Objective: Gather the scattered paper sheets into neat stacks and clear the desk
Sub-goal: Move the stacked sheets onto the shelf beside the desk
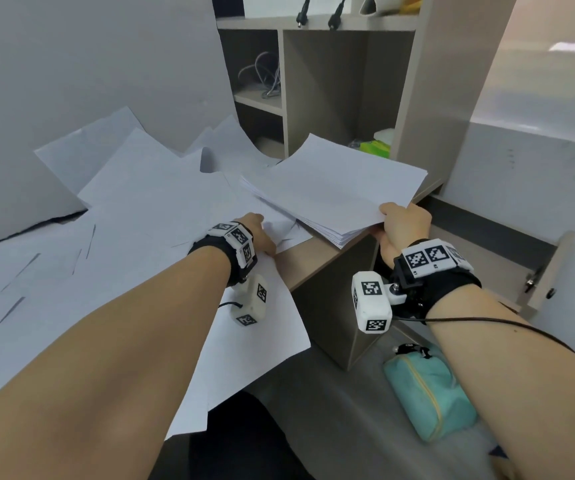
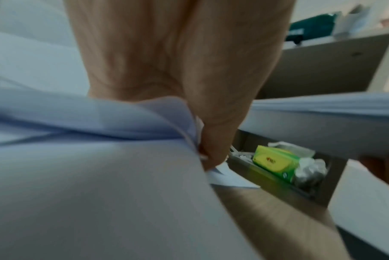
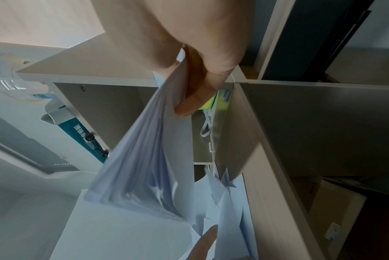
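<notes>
My right hand [image 1: 404, 224] grips a thick stack of white sheets [image 1: 338, 188] by its near right corner, thumb on top and fingers [image 3: 195, 98] beneath, holding it tilted above the desk's right end. In the right wrist view the stack [image 3: 148, 161] hangs down from that grip. My left hand [image 1: 262, 233] lies on the loose white sheets [image 1: 147, 216] spread over the desk, and its fingertips [image 2: 213, 151] pinch the corner of several sheets [image 2: 99, 119]. Scattered sheets cover most of the desk, some overhanging its front edge.
A beige shelf unit [image 1: 327, 81] stands behind the stack, with cables [image 1: 265, 77] and a green tissue pack [image 1: 376, 148] in its cubbies. The bare desk corner [image 1: 300, 261] shows between my hands. A teal pouch [image 1: 429, 389] lies lower right. A grey wall is at left.
</notes>
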Motion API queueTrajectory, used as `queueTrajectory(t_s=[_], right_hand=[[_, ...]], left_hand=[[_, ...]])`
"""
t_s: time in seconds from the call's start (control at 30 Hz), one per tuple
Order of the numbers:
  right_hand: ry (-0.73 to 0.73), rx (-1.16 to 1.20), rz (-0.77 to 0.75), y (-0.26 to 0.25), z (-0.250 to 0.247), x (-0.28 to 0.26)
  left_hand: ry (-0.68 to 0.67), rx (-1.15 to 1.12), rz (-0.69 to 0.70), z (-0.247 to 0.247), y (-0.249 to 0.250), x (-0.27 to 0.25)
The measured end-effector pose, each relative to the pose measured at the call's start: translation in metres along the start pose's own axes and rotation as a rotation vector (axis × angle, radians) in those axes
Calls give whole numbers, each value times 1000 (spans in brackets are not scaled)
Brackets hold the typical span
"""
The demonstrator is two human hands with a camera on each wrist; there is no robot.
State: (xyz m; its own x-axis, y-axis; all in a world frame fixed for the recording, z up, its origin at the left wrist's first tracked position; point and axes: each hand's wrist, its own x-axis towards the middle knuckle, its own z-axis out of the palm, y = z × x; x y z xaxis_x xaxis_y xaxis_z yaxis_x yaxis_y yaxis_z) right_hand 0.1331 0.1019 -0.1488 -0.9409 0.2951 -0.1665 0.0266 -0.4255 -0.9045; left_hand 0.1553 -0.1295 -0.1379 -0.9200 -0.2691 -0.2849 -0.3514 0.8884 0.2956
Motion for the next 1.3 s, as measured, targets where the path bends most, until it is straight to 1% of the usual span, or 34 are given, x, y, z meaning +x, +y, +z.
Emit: queueTrajectory(t_s=[0.1,0.23,0.33,0.4,0.5,0.63,0.67,0.7,0.8,0.87,0.93,1.03,1.17,1.23,1.3], right_hand=[[-2,-4,7,1,-3,1],[9,-33,-12,-3,-5,3],[14,-55,-29,-5,-7,4],[18,-54,-35,-8,-8,4],[16,-50,-44,-13,-8,3],[7,-30,-43,-21,-10,2],[6,-29,-40,-23,-11,2],[6,-34,-39,-24,-11,2],[12,-49,-42,-24,-10,2],[17,-60,-44,-22,-9,3],[18,-73,-39,-20,-8,3],[6,-93,-54,-22,-6,4],[-4,-89,-92,-23,-4,5],[10,-94,-91,-18,-4,8],[22,-41,-55,-10,-3,8]], left_hand=[[53,75,-2,-2,1,-2],[22,244,55,-5,10,-5],[-9,444,70,3,20,-12],[-14,508,56,13,26,-14],[54,469,24,25,33,-16],[224,359,60,32,25,-8],[247,351,69,30,25,-8],[249,350,74,27,25,-9],[173,389,51,25,24,-10],[150,435,37,27,24,-11],[163,441,22,31,28,-11],[235,445,1,30,31,-9],[314,410,21,7,16,-3],[348,326,-9,-16,5,-2],[384,205,-67,-40,-8,-2]])
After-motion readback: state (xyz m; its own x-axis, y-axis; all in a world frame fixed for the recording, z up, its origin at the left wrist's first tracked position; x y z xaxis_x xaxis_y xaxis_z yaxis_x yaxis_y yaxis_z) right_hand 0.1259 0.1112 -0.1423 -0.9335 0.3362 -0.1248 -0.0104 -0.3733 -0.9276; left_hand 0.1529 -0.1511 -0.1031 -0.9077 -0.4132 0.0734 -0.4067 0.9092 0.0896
